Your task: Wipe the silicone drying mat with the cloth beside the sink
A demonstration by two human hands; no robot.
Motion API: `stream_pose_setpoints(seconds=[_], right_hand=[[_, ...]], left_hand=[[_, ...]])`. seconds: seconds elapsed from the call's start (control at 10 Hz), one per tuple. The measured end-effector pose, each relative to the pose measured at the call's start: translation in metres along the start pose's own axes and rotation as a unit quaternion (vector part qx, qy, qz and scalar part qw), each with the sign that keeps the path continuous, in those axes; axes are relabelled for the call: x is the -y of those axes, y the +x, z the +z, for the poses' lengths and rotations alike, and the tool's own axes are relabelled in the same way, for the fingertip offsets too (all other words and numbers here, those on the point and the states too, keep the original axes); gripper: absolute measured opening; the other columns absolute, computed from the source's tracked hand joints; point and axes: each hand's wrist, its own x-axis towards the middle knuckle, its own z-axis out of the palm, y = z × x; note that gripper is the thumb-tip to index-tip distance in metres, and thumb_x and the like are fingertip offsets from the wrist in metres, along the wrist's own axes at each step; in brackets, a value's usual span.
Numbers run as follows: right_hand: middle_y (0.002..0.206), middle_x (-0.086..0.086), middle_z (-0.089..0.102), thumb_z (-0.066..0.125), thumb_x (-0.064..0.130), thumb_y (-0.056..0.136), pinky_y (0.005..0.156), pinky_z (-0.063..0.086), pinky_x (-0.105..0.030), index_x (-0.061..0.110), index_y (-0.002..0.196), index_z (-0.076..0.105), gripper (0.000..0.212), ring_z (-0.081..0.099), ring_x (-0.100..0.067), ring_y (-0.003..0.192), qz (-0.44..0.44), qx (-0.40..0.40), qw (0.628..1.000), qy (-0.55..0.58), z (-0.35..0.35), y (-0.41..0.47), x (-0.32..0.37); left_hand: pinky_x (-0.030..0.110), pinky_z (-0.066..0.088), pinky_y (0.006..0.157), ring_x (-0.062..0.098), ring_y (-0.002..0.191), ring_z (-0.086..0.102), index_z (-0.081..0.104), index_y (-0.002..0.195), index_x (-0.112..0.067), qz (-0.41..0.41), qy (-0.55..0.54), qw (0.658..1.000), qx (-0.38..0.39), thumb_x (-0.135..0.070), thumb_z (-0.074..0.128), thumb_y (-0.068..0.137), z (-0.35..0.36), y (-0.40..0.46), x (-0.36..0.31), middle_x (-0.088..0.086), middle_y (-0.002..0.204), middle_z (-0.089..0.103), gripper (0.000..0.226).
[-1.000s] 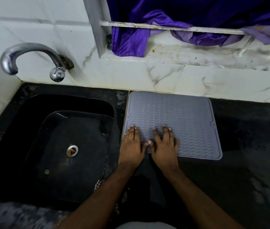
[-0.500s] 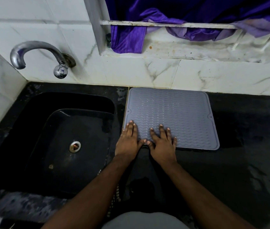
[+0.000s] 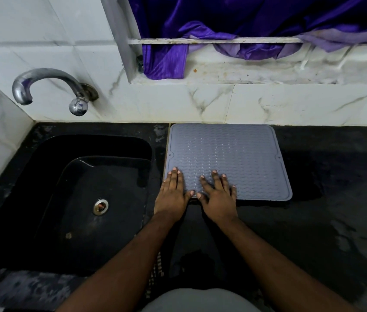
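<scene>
Drying mat (image 3: 234, 152): grey silicone, wave-textured, flat on the black counter (image 3: 335, 199), just right of the sink (image 3: 43, 199), far edge against the white tiled wall (image 3: 290, 104).
Left hand (image 3: 173, 194): palm down, fingers straight and together, resting on the mat's near-left corner; nothing gripped.
Right hand (image 3: 219, 194): palm down, fingers spread, flat on the mat's near edge; nothing gripped.
Thumbs: tips nearly meeting at the near edge.
Cloth: not identifiable on the counter.
Tap (image 3: 49, 86): chrome, wall-mounted, above the sink.
Purple fabric (image 3: 245, 23): draped over the window ledge.
</scene>
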Motion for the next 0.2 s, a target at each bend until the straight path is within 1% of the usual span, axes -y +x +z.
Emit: stream_pose_setpoints(seconds=[0.1,0.2], right_hand=[[0.169,0.0,0.0,0.035,0.055,0.102,0.121,0.003,-0.057,0.041,0.158,0.016,0.06,-0.008,-0.029,0.154,-0.009,-0.001,1.0,-0.021,-0.0039,-0.0031,-0.0009],[0.168,-0.003,0.012,0.034,0.05,0.104,0.122,0.012,-0.054,0.034,0.158,0.024,0.057,0.005,-0.029,0.154,-0.003,-0.026,0.999,-0.023,-0.0103,0.0002,0.0022]], left_hand=[[0.034,0.0,0.126,0.022,0.156,-0.004,0.002,0.161,-0.007,0.008,-0.011,1.0,0.003,-0.059,0.026,0.103,-0.008,-0.002,-0.0032,0.012,0.169,-0.004,0.081],[0.034,0.0,0.126,0.022,0.156,-0.001,0.007,0.161,-0.006,0.011,-0.021,0.999,-0.032,-0.055,0.021,0.105,-0.0143,-0.003,-0.0071,0.013,0.169,0.003,0.076]])
